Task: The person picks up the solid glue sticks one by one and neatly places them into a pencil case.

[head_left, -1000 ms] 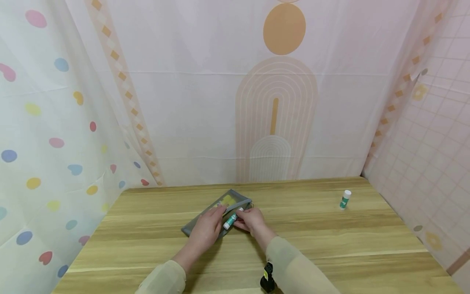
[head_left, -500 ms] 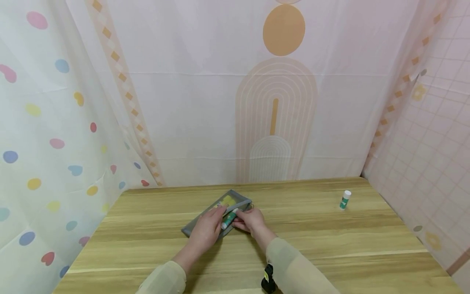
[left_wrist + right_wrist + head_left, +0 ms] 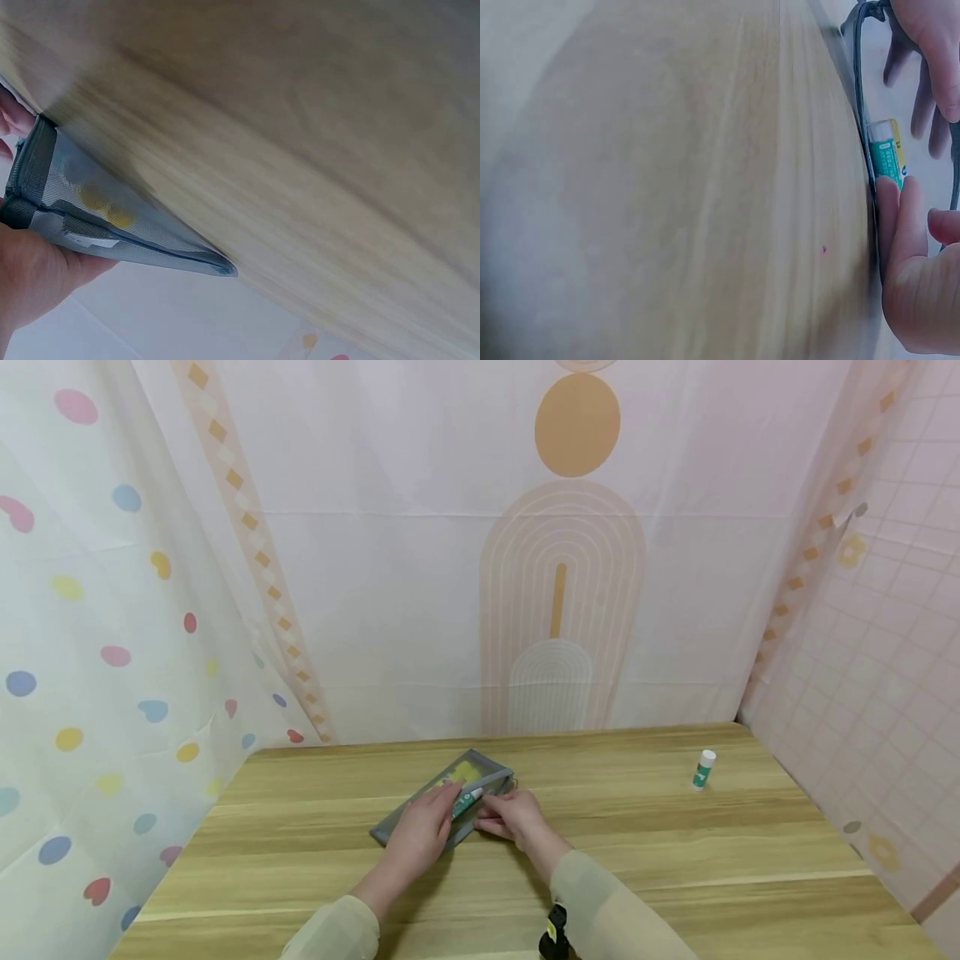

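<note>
A grey mesh zipper pouch (image 3: 405, 814) lies slantwise on the table, its mouth facing me. My left hand (image 3: 422, 827) lies across the pouch and grips its upper panel by the mouth. A green glue stick with a white cap (image 3: 468, 800) rests inside the mouth, its lower end hidden behind the left fingers. My right hand (image 3: 513, 814) is at the right of the mouth. In the right wrist view, my right fingers (image 3: 909, 217) reach in by the glue stick (image 3: 886, 154), with the thumb apart from it. Yellow items (image 3: 465, 772) show through the mesh.
Another white-capped green glue stick (image 3: 703, 770) stands upright at the table's right rear. The wooden table (image 3: 622, 827) ends at a patterned cloth backdrop (image 3: 405, 610). A black strap device (image 3: 555, 933) sits by the right sleeve.
The glue stick, pinched by the right fingers before, has slid up and left into the pouch's mouth. The right fingers have let it go. My left hand has stayed on the pouch.
</note>
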`<state>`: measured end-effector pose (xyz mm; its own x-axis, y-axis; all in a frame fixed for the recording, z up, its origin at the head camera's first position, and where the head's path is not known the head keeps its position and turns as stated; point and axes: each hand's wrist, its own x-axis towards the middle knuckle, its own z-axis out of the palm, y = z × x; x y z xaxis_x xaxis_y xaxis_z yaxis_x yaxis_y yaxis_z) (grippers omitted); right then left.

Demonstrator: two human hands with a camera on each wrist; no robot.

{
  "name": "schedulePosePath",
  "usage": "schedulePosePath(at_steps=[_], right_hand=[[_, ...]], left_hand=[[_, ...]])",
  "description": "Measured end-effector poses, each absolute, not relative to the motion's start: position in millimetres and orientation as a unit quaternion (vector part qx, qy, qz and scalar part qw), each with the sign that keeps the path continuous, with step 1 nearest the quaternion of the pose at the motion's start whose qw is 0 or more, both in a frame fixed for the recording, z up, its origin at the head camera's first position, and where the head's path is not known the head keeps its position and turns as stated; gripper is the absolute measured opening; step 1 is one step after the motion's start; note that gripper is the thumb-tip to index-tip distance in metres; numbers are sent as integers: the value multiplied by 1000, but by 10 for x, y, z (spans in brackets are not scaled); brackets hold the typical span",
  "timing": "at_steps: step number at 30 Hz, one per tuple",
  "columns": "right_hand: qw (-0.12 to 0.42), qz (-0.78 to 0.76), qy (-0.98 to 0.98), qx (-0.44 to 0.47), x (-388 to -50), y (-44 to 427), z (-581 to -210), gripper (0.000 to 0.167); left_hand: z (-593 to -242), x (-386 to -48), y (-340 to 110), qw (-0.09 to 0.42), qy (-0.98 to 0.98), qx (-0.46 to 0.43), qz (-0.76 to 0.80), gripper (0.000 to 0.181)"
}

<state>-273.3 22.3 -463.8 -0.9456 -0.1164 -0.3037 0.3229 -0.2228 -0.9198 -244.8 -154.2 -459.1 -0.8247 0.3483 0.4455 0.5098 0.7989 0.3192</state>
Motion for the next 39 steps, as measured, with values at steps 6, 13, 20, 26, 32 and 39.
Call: schedulePosePath(at_steps=[6, 13, 20, 26, 32, 39], right_hand=[[146, -773, 613, 74, -2715, 294, -4665, 30], [142, -765, 624, 76, -2702, 386, -4657, 26], [137, -757, 635, 71, -2684, 455, -4635, 22], [121, -750, 648, 61, -2664, 506, -4595, 24], [102, -746, 656, 48, -2641, 560, -4541, 25], [89, -741, 664, 36, -2620, 651, -4485, 26]], left_hand=[[-4584, -2449, -1538, 186, -930, -229, -219, 45], [-4592, -2441, -1533, 183, -932, -226, -215, 42], [-4593, -2425, -1533, 181, -934, -222, -215, 42], [-4592, -2431, -1530, 187, -932, -226, -214, 42], [-4591, -2433, -1531, 192, -930, -228, -214, 42], [-4592, -2434, -1539, 184, -932, -229, -214, 43]])
